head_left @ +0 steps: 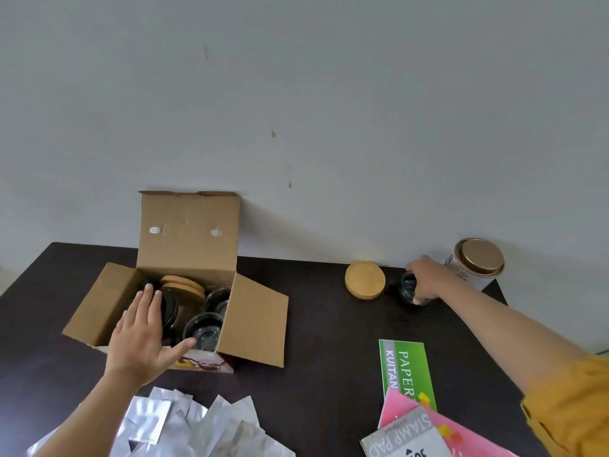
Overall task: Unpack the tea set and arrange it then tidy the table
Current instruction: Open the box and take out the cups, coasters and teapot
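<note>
A person's left hand point(141, 334) is resting with fingers spread over an open cardboard box point(184, 291) while the right hand point(425, 280) is gripping a glass cup point(407, 288) beside a wooden coaster point(365, 279) on the dark table point(316, 341).

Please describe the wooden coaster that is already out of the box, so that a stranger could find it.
Look along the dark table's far edge by the wall. The round coaster lies flat there, just left of the right hand. Unlike the others, it is outside the cardboard box.
</note>
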Demonstrator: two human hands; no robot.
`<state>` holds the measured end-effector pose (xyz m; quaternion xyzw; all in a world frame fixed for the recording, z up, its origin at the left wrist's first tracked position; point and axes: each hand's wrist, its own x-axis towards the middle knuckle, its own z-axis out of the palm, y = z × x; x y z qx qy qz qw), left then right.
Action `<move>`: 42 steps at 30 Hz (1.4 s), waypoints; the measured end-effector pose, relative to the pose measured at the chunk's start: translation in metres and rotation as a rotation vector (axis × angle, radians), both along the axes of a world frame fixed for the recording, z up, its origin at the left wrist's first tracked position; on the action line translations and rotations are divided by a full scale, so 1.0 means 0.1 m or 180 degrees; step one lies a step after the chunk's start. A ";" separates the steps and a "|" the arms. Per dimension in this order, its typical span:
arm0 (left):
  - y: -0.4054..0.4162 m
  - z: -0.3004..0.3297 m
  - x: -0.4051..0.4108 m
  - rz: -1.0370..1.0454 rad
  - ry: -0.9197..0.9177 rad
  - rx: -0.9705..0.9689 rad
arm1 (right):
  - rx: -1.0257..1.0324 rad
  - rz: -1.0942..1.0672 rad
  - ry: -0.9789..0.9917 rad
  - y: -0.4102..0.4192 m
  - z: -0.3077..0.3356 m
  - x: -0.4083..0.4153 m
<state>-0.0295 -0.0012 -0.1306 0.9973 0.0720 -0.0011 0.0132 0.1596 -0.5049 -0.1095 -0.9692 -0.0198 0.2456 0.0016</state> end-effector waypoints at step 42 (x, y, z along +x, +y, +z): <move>0.10 0.06 -0.07 -0.0244 -0.0155 -0.0541 | 0.0769 0.0702 0.0426 3.77 0.68 -1.29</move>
